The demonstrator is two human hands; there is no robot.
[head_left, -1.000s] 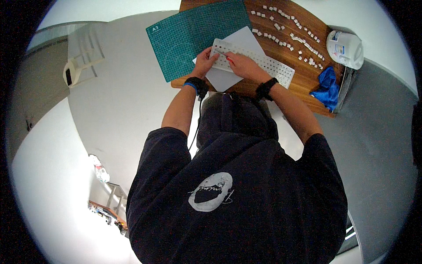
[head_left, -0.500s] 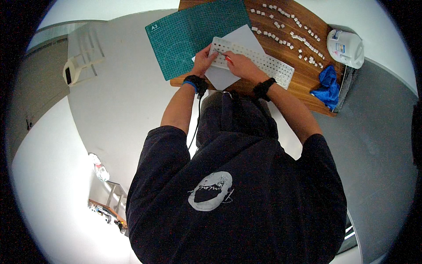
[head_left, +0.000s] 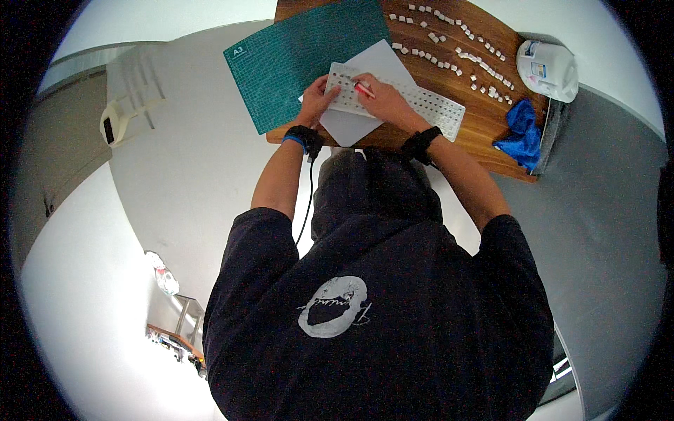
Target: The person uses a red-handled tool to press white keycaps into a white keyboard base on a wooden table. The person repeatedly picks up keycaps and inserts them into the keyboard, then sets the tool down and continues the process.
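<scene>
A white keyboard [head_left: 441, 112] with its keycaps off lies slantwise across a white sheet [head_left: 349, 132] at the table's near side. My left hand [head_left: 316, 103] grips the keyboard's left end, fingers closed along its edge. Over the left part of the keys, my right hand [head_left: 385, 102] is closed around a small red-and-white tool [head_left: 364, 90]. Its tip is too small to make out, so I cannot tell its exact kind. Loose white keycaps [head_left: 428, 55] lie in several rows beyond the keyboard, to the right.
A green cutting mat [head_left: 263, 88] covers the left of the wooden table [head_left: 488, 133], partly under the sheet. On the right stand a white plastic jug [head_left: 551, 76] and a crumpled blue cloth [head_left: 521, 133] near the table's edge. A black cable [head_left: 309, 193] hangs by my left wrist.
My right hand has turned slightly, and the tool's angle over the keyboard differs. Its thin grey front end no longer shows clearly. My left hand stays at the keyboard's left end.
</scene>
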